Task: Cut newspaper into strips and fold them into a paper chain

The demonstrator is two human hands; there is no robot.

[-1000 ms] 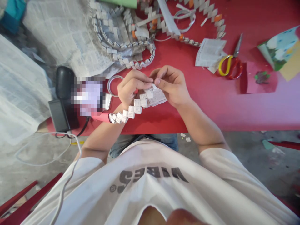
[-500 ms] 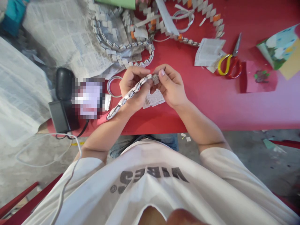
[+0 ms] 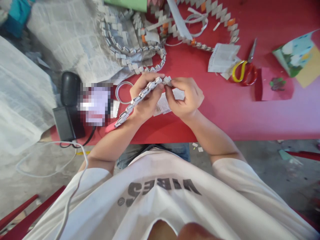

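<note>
A folded paper chain [image 3: 136, 100] of white and grey newspaper links runs from my left forearm up across my left hand [image 3: 147, 95]. The fingers of that hand are wrapped round it near its upper end. My right hand [image 3: 187, 98] pinches the last link at the tip between thumb and forefinger. A pink piece [image 3: 110, 127] shows at the chain's lower end. Below the hands lie cut newspaper pieces [image 3: 163, 105] on the red table [image 3: 225, 120]. Beside my left hand is a roll of tape [image 3: 117, 93].
Longer paper chains [image 3: 147, 50] and newspaper sheets [image 3: 67, 43] cover the back left. Scissors [image 3: 246, 70] lie at the right, by newspaper slips [image 3: 222, 58] and a pink card [image 3: 275, 85]. A black adapter [image 3: 66, 123] with a white cable [image 3: 86, 160] sits at the left.
My right hand has turned and its fingers have curled in, pinching the chain's end link from the right. The left hand keeps its hold, nearly unmoved.
</note>
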